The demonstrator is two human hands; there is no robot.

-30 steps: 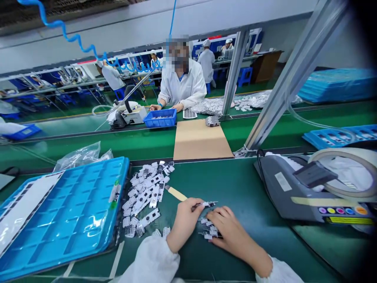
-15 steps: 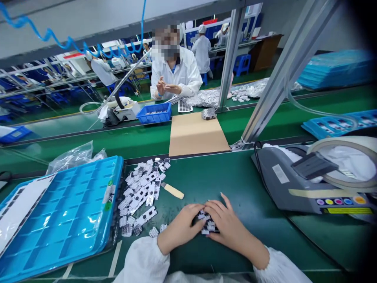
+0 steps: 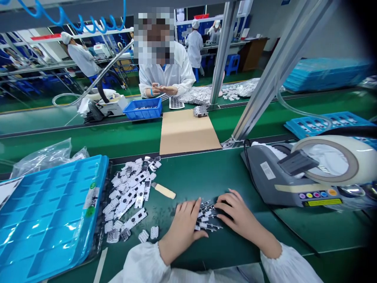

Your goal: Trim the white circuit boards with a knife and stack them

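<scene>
On the green bench in front of me lies a fanned cluster of small white-and-black flat pieces [image 3: 206, 217]. My left hand [image 3: 184, 226] cups its left side, fingers at the back and thumb around the near edge. To the right of the cluster is my right hand [image 3: 240, 218], its fingers curved and apart, with fingertips close to the pieces; contact is hard to tell. Further left spreads a loose heap of similar pieces [image 3: 129, 190], two of them lying apart at its near end. Beside the heap rests a short tool with a pale handle [image 3: 165, 191].
A blue compartment tray [image 3: 55, 212] stands at the left. On the right sits a grey machine [image 3: 273, 177] with a tape roll [image 3: 352, 165]. Beyond lie a brown board [image 3: 188, 133] and a blue bin [image 3: 143, 114]. A person in white [image 3: 167, 70] sits opposite, hands together.
My right hand has moved off to the right of the pieces, and its fingers have come apart. The pieces, earlier bunched between both hands, now lean fanned out. The view has shifted right.
</scene>
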